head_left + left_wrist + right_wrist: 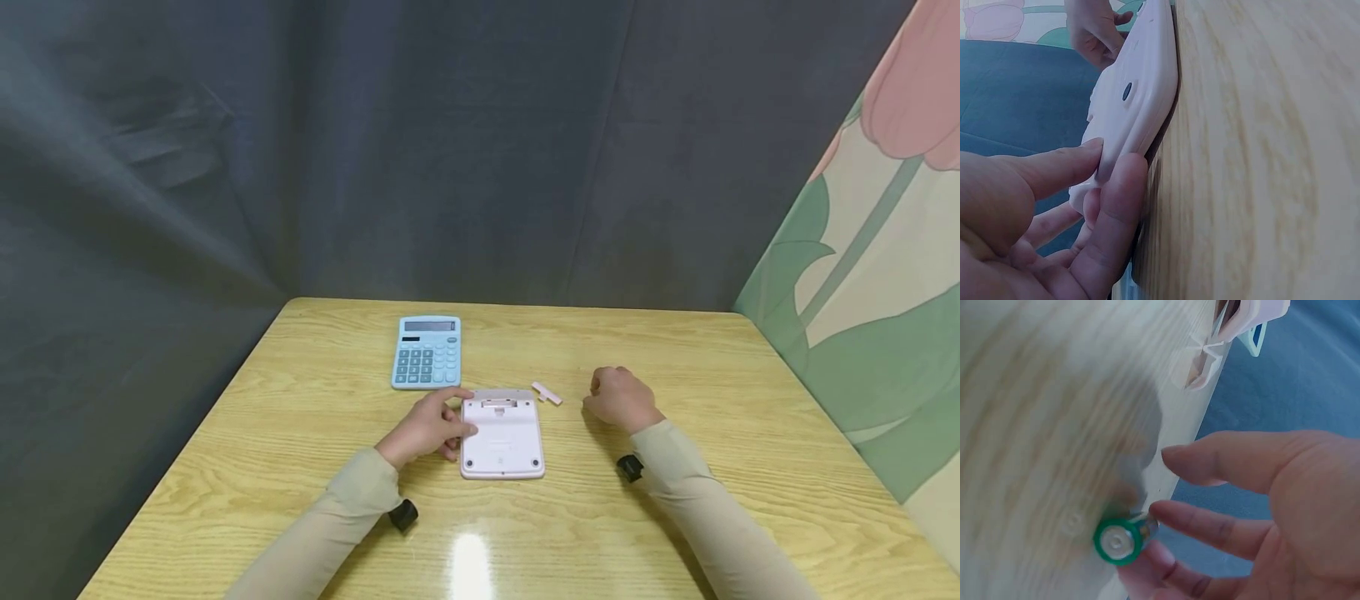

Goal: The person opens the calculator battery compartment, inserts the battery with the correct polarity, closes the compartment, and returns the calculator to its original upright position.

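Fingers (1124, 203), left hand (427, 427): pinching left edge of pink calculator (501, 450), face down on table (300, 433), battery slot (499, 403) uncovered. Right hand (621, 398): holding thumb and forefinger apart, with battery (1117, 542) at fingertips; cannot tell whether clamped on it. Lying just right of calculator: small pink cover (549, 394). Set behind, to left: blue calculator (427, 352), face up.

The right hand (621, 398) hides the battery (1117, 542) from the head view.
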`<state>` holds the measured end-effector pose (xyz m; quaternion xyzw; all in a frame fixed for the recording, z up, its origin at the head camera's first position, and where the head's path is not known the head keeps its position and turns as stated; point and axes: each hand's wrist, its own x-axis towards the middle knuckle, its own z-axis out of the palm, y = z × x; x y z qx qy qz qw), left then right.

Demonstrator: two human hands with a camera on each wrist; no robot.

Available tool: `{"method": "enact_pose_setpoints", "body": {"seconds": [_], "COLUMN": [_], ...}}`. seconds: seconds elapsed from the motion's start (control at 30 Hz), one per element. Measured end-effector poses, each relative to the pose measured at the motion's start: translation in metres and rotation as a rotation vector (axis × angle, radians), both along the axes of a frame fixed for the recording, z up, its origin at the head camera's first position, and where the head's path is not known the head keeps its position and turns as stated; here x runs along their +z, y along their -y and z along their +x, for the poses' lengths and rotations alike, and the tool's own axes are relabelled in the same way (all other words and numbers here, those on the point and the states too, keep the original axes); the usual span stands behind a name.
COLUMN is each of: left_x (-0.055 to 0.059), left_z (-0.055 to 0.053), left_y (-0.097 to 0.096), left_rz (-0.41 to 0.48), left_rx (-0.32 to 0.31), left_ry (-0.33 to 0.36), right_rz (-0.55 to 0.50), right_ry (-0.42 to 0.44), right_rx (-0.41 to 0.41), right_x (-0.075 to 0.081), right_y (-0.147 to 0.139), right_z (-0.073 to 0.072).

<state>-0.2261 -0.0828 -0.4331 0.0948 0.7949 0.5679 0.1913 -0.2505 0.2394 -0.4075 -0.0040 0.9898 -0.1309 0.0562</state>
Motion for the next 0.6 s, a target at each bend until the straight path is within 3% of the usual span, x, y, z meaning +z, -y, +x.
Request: {"method": "enact_pose_setpoints", "body": {"seconds": [0.27,0.6], "left_x": [-0.0006,-0.0024], "left_z": [-0.0004,-0.0031], "left_y": [-0.0002,-0.0007], "left_rz": [-0.004,-0.010], "left_rx": [-0.004,-0.006], "left_ry": [0.008,0.004], "right_rz": [0.046,0.035], "right_ry": [0.049,0.042], "right_rx": [-0.073,-0.057], "right_x": [0.0013,0.0004], "right_y": [-0.0037,-0.0024], "right_z": [0.0027,0.0028]}}
